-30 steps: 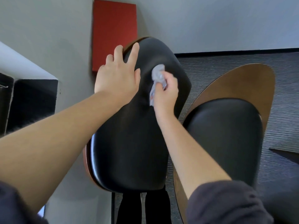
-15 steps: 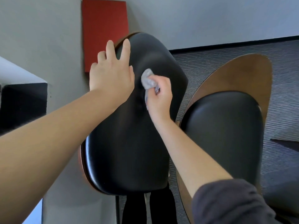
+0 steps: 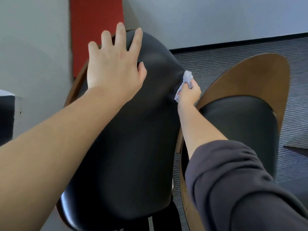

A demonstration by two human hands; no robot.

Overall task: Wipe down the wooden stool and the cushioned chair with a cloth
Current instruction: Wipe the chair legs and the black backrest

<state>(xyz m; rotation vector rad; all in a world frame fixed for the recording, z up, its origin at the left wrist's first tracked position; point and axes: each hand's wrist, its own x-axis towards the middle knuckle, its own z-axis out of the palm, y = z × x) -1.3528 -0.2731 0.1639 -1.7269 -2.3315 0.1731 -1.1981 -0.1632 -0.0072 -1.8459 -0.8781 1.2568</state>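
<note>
The left hand lies flat on the upper part of the cushioned chair. Its fingers are spread apart and straight, and their tips reach the pad's far rim. They grip nothing. The hand looks placed as a brace, so the pad does not rock or turn away under the rubbing.

The right hand works at the pad's right flank, to the right of the left thumb and nearer the camera than the left fingertips. Its fingers are curled tight round a bunched blue-grey cloth. One wad sticks out beyond the knuckles and presses against the black upholstery where it rolls over the side. Balling the cloth this way probably gives a firm, small pad that can follow the curved edge.

Just beyond the right fingers, on the side away from the pad, rises a wooden shell carrying a second black pad. I cannot tell whether this is part of the same chair or another seat. No plain wooden stool is identifiable.

A red panel hangs on the wall past the left fingertips, and ribbed grey carpet lies beyond the wooden shell. The job seems mid-way, with the edge being wiped and the other pad yet to do.
</note>
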